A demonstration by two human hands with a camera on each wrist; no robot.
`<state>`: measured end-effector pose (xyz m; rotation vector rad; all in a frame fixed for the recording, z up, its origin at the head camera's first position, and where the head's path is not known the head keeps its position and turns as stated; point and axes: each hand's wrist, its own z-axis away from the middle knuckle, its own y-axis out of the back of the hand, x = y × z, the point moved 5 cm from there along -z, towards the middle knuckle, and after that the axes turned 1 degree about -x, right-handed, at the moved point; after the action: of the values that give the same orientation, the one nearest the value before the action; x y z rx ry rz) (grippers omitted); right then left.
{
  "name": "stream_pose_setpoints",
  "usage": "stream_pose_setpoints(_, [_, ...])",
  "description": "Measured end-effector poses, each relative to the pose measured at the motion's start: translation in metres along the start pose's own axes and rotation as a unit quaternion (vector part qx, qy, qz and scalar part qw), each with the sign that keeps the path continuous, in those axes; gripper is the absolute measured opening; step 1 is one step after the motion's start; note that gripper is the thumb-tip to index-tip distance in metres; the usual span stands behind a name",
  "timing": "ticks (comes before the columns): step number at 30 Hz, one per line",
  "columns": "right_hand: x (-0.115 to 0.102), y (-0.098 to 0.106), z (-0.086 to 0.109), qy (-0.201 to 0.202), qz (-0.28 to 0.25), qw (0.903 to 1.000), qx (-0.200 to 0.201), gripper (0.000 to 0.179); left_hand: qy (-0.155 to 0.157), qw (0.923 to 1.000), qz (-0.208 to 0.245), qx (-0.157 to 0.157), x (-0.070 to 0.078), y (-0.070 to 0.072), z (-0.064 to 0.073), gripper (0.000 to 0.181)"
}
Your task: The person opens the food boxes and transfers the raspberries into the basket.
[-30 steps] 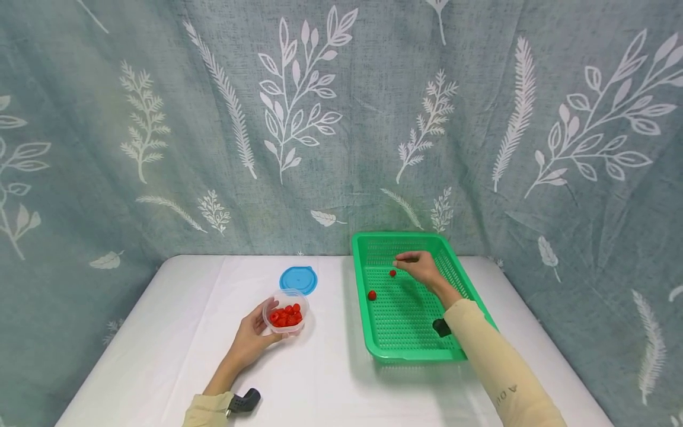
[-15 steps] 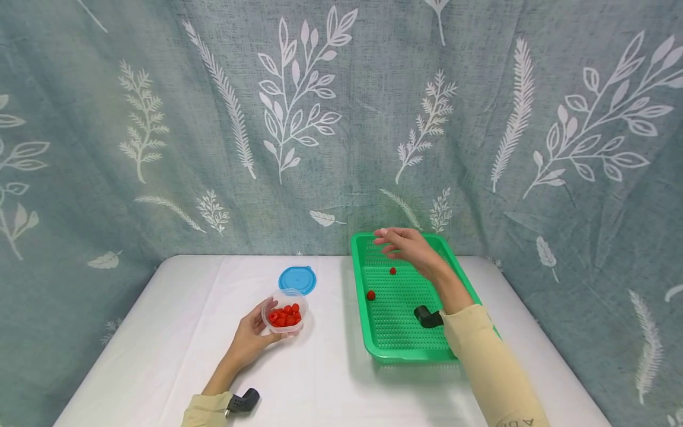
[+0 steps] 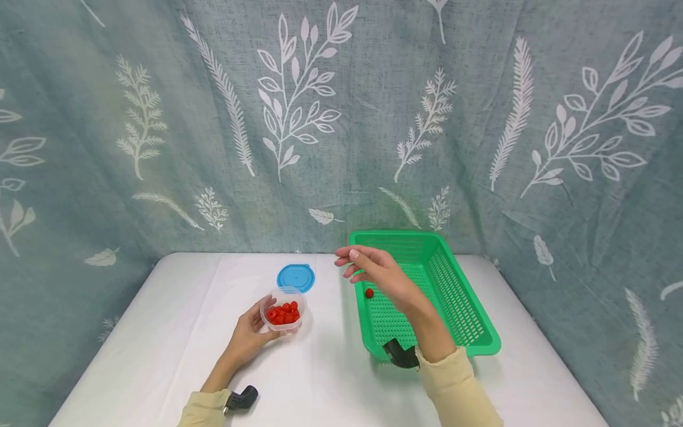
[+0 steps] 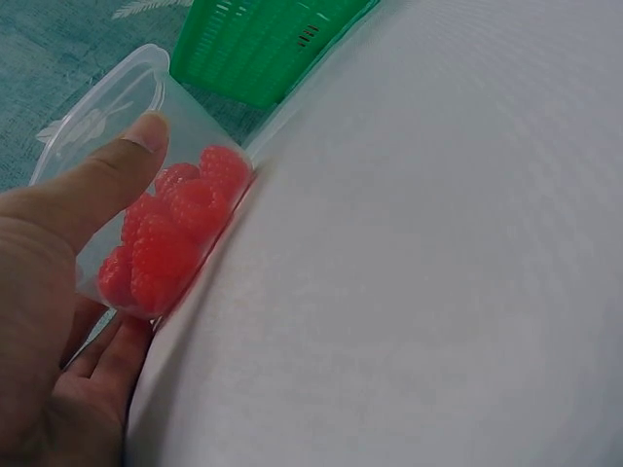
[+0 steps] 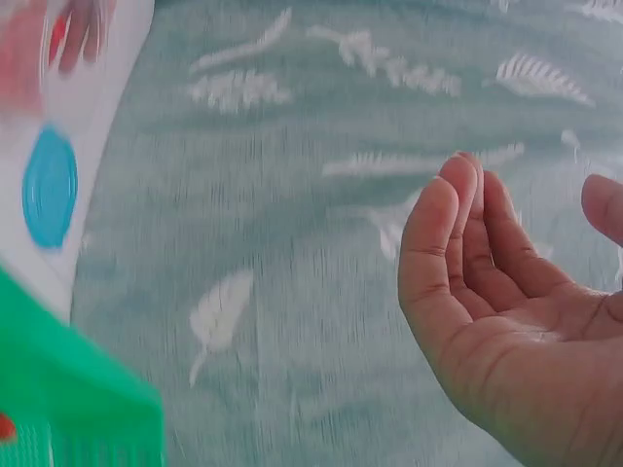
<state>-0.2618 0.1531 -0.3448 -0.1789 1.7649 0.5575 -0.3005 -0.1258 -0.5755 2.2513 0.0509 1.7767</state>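
Note:
My left hand point(image 3: 248, 337) grips a small clear plastic tub point(image 4: 190, 112) on the white table, thumb on the near side and fingers around the far side. Several red raspberries point(image 4: 180, 219) lie in the bottom of the tub. Over the left rim of the green basket point(image 3: 484, 308) hovers my right hand point(image 3: 381, 274), fingers loosely bent, with nothing between them in the right wrist view. One raspberry point(image 3: 369, 293) lies on the basket floor near its left wall. My right hand and forearm hide part of the basket.
Just behind the tub lies a round blue lid point(image 3: 296, 277), flat on the white table point(image 3: 133, 350). A grey-green curtain point(image 3: 224, 118) with white leaf prints hangs behind the table and at both sides.
My right hand has moved left from inside the basket to its left rim, its fingers spreading from a pinch. A second raspberry in the basket is now out of sight. The left hand stays put.

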Motion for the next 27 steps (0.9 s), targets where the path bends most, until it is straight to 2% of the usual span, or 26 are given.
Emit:
stream_pose_setpoints(7, [0.008,-0.045,0.003,0.005,0.03,0.9994,-0.012,0.039,0.002,1.0,-0.008,-0.001,-0.002,0.0,-0.001,0.091])
stream_pose_setpoints(13, [0.034,-0.078,0.003,-0.03,0.082,0.9961,0.017,0.038,-0.003,1.0,-0.009,0.001,-0.001,0.0,0.0,0.09])
stream_pose_setpoints(20, [0.078,-0.107,-0.003,-0.046,0.035,0.9938,0.095,0.034,-0.01,0.9998,-0.015,0.002,0.003,0.001,0.001,0.09])
stream_pose_setpoints(23, [0.099,-0.114,-0.007,-0.049,0.006,0.9888,0.141,0.031,-0.008,0.9998,-0.018,0.001,0.003,0.001,0.0,0.092])
stream_pose_setpoints(27, [0.124,-0.121,-0.011,-0.073,-0.021,0.978,0.194,0.029,-0.001,0.9999,-0.017,0.002,0.0,0.001,0.0,0.092])
